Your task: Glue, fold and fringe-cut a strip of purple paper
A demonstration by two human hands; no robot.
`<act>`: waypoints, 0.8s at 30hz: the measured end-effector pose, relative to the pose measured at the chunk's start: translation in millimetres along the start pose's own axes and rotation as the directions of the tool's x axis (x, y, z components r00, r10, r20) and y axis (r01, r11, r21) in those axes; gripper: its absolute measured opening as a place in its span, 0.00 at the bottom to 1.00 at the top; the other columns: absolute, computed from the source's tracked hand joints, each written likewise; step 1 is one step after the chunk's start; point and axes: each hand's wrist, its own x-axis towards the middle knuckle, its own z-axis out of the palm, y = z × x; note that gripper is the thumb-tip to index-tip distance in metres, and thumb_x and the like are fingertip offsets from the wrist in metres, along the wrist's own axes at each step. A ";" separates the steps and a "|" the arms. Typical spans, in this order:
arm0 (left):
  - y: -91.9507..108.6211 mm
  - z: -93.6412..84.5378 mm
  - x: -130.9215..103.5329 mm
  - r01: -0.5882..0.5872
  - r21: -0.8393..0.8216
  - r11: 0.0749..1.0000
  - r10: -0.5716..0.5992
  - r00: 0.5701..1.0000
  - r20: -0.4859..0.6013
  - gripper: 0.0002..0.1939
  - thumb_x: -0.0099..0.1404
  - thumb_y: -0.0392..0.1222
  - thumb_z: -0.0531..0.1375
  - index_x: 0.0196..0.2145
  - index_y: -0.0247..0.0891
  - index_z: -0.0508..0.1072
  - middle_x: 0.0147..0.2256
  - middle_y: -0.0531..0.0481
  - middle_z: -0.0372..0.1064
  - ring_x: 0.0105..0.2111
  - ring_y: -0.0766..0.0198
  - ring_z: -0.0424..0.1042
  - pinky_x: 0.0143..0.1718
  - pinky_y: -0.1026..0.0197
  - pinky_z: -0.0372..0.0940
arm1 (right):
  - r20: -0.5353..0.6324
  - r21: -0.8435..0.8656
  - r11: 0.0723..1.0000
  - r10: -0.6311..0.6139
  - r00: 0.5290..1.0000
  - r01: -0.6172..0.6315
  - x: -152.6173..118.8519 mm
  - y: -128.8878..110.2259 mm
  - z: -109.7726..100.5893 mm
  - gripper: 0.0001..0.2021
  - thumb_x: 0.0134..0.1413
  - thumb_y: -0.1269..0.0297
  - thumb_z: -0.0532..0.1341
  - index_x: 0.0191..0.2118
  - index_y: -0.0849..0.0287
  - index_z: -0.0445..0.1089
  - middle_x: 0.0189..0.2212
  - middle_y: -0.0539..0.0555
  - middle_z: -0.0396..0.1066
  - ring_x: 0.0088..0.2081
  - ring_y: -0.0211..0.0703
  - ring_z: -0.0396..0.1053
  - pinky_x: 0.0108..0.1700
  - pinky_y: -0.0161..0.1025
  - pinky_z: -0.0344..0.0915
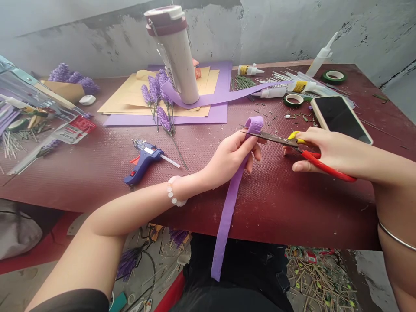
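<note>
Head view: a long purple paper strip [226,221] hangs lengthwise past the bench [292,212]'s near edge, its looped top pinched in the left hand [227,158]. From the right, the right hand [338,149] clamps red-and-yellow-handled metal scissors [276,138], blades pointing left across the loop. Farther, sticks [13,144] show in or through a clear plastic box [36,89]; a lidded beige tumbler [182,60] hides its contents.

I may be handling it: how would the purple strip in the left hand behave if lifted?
The purple strip is probably floppy: it loops tightly at the left hand and dangles past the table edge. Being thin and narrow, it looks light and might tear if tugged.
</note>
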 end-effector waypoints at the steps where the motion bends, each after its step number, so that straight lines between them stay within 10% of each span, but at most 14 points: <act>1: -1.3 -0.7 -0.2 -0.007 0.014 1.000 0.007 1.000 0.010 0.13 0.84 0.34 0.56 0.37 0.37 0.69 0.28 0.59 0.74 0.17 0.77 0.69 0.23 0.71 0.64 | -0.007 -0.005 1.000 -0.008 1.000 0.008 -0.1 2.1 1.0 0.43 0.34 0.13 0.58 0.38 0.51 0.73 0.36 0.61 0.69 0.33 0.60 0.69 0.41 0.59 0.69; 13: -4.2 -5.0 0.0 -0.037 0.167 0.985 0.030 0.998 0.047 0.13 0.84 0.42 0.58 0.39 0.36 0.73 0.35 0.49 0.84 0.20 0.74 0.74 0.28 0.69 0.70 | -0.064 0.014 0.994 -0.106 0.992 0.107 -0.9 -1.4 4.7 0.36 0.46 0.15 0.57 0.32 0.47 0.64 0.29 0.57 0.68 0.32 0.59 0.68 0.37 0.53 0.62; 24: -3.8 -5.5 -0.9 -0.030 0.149 0.988 0.025 0.999 0.031 0.13 0.84 0.44 0.59 0.40 0.35 0.74 0.35 0.48 0.84 0.20 0.74 0.73 0.27 0.68 0.70 | -0.251 -0.088 0.948 -0.318 0.914 0.305 2.5 30.0 21.5 0.11 0.56 0.50 0.59 0.29 0.47 0.60 0.17 0.49 0.60 0.22 0.49 0.61 0.31 0.47 0.54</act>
